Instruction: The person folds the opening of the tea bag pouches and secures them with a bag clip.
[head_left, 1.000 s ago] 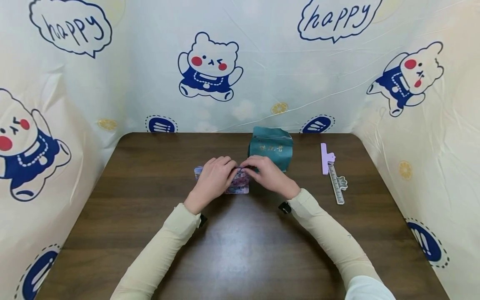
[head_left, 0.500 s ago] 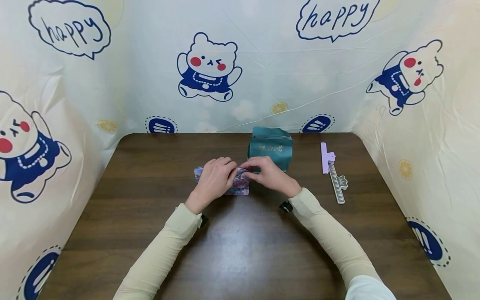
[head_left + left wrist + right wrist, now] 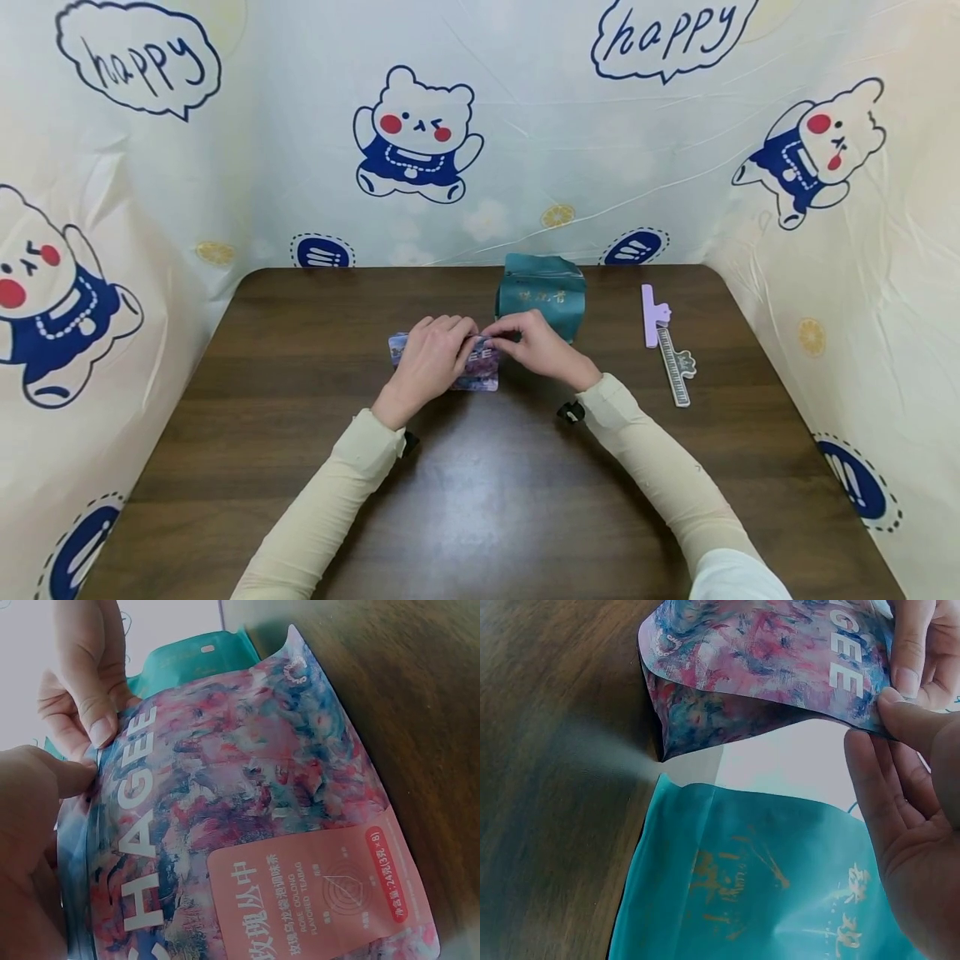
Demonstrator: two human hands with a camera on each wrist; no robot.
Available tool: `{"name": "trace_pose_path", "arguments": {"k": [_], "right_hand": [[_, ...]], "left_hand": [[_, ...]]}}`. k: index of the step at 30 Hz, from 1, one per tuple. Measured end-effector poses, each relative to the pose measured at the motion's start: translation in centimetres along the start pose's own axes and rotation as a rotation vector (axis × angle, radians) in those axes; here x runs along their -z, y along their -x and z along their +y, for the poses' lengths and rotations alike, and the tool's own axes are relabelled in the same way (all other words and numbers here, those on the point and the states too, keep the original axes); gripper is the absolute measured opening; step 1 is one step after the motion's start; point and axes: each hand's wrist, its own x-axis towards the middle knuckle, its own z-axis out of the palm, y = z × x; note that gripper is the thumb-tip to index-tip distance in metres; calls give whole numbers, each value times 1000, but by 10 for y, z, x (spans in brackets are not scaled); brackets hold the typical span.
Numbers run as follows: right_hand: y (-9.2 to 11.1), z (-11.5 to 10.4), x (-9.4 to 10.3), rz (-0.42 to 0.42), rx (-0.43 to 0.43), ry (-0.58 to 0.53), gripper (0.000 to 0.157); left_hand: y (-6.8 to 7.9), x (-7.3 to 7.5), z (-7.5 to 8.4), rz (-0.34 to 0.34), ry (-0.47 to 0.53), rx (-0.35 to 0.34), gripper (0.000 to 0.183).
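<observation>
Large white letters on the pink-and-blue teabag pouch [image 3: 232, 757] read "CHAGEE". Its pink label [image 3: 319, 896] carries Chinese text, including "玫瑰丛中", the English "ROSE OOLONG FLAVORED TEABAG" and a red strip stating "24克(3克×8)". The teal pouch [image 3: 550, 307] just beyond bears gold Chinese characters, too soft to read reliably.

The teabag pouch is at the middle of the dark brown wood-grain bench [image 3: 465, 517], printed face toward the person, its top edge on the far side. The left hand [image 3: 429, 354] pinches this edge, and the right hand [image 3: 536, 346] grips it near the right corner between thumb and fingers. Off to the right lie a purple clip [image 3: 649, 317] and a striped black-and-white clip [image 3: 673, 367], end to end. A pale sheet [image 3: 555, 150] encloses the bench, printed with bears, citrus slices, blue badges and "happy" in speech bubbles.

Compared with a second ago, both hands keep nearly the same hold, and the teal pouch and clips have stayed put.
</observation>
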Motion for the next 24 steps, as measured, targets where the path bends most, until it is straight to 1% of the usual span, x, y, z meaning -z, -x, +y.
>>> {"name": "trace_pose_path", "arguments": {"k": [7,11,19,24], "right_hand": [[-1,3,-1,-15,22,0,16],[-1,2,-1,-25,32,3,16],[-3,-5,0,-33,1,46,16],[-6,-10,-2,-32,-6,77,12]], "left_hand": [[1,0,0,-27,-26,-6,16],[1,1,0,-31,-16,-7,15],[1,0,-1,-33,-4,6,16],[0,1,0,-37,-8,1,17]]}}
